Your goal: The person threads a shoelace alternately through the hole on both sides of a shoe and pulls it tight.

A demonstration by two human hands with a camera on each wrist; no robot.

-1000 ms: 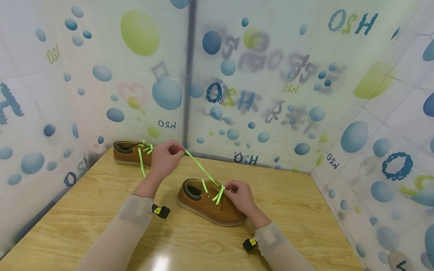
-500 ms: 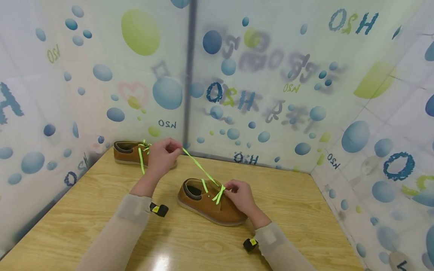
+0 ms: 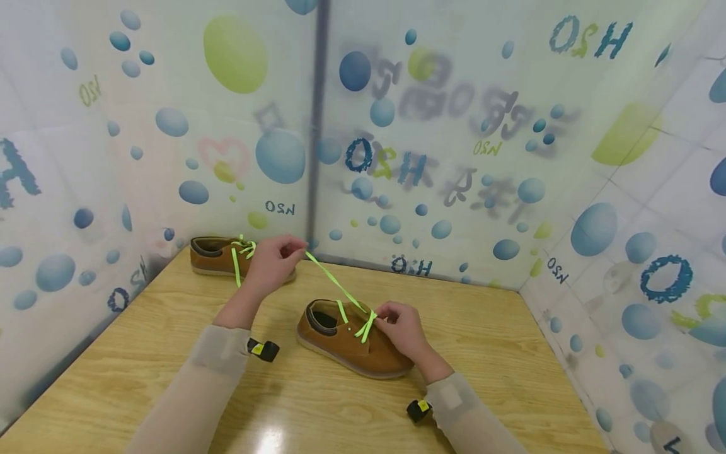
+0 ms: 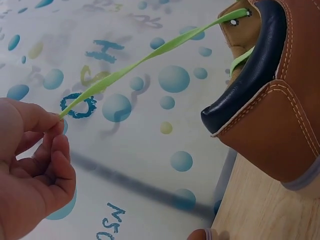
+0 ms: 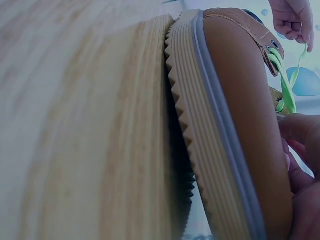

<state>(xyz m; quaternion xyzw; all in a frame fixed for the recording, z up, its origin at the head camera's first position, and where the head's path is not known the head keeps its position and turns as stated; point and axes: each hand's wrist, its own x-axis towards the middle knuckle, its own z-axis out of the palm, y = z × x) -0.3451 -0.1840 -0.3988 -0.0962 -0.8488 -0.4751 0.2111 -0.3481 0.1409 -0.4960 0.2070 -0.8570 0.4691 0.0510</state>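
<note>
A brown shoe with lime-green laces stands on the table, toe to the right. My left hand is raised up and left of it, pinching the end of a shoelace between thumb and forefinger. That shoelace runs stretched down to the eyelets; the left wrist view shows it leaving an eyelet beside the dark padded collar. My right hand is at the front of the lacing, its fingertips pinching the shoelace near the knot. Its exact grip is partly hidden in the right wrist view.
A second brown shoe with matching laces stands at the table's back left, partly behind my left hand. The wooden table meets patterned curtains behind and at both sides.
My left hand has shifted slightly to the left, still pinching the shoelace, which stays stretched. The right hand and the shoe have hardly moved.
</note>
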